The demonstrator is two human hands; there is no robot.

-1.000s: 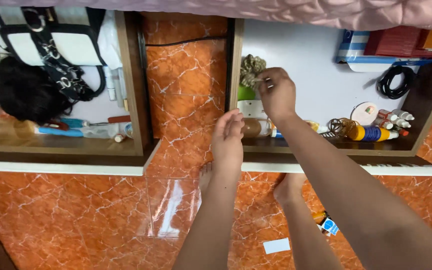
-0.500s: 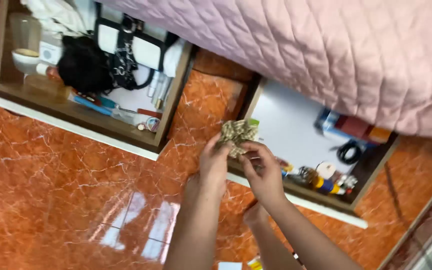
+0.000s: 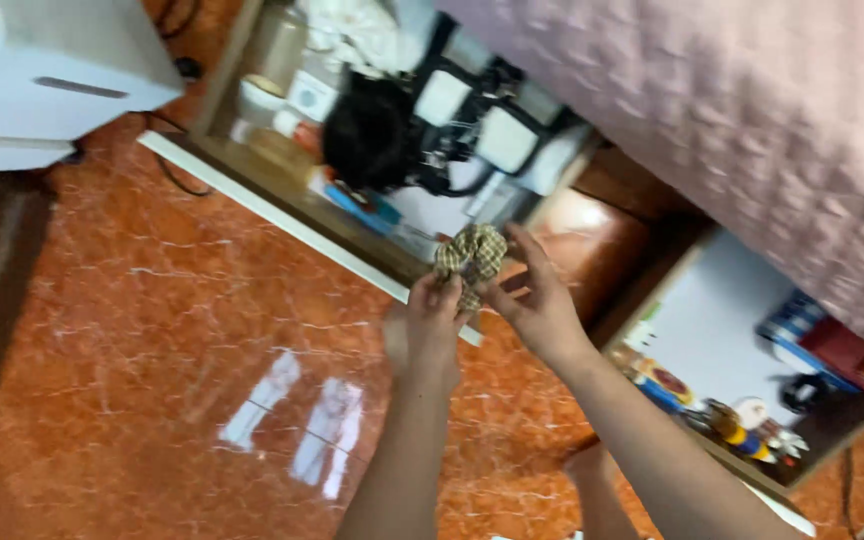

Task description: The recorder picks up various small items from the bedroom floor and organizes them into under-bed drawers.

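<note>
From my head camera I see my two hands up in front of me, over the shiny orange floor (image 3: 152,330). My left hand (image 3: 422,335) pinches the bottom of a soft checked scrunchie (image 3: 470,256) with its fingertips. My right hand (image 3: 537,300) has its fingers spread open, and the tips touch the scrunchie's right side. So the scrunchie sits between both hands, up in the air, just in front of the left drawer (image 3: 282,215).

A second ago only my right hand had the scrunchie, and it was down inside the right drawer (image 3: 712,340). My left hand was flat and held nothing. Then I lifted the scrunchie out, and both hands came together on it. Now it is out of that drawer and closer to the left one. My head has turned too, so the whole room looks tipped and a bit blurry.

The left drawer is full. I see a black fluffy thing (image 3: 367,135), a black and white bag (image 3: 477,115) and small tubes and bottles. The right drawer has a white bottom, some little bottles (image 3: 742,425) at its front edge, a black cord (image 3: 802,390) and flat boxes (image 3: 832,345) at the back. The pink quilted bed cover (image 3: 732,110) hangs over both drawers. A white cupboard (image 3: 42,80) stands at the top left. I think the scrunchie is now free to be moved where I want it.
</note>
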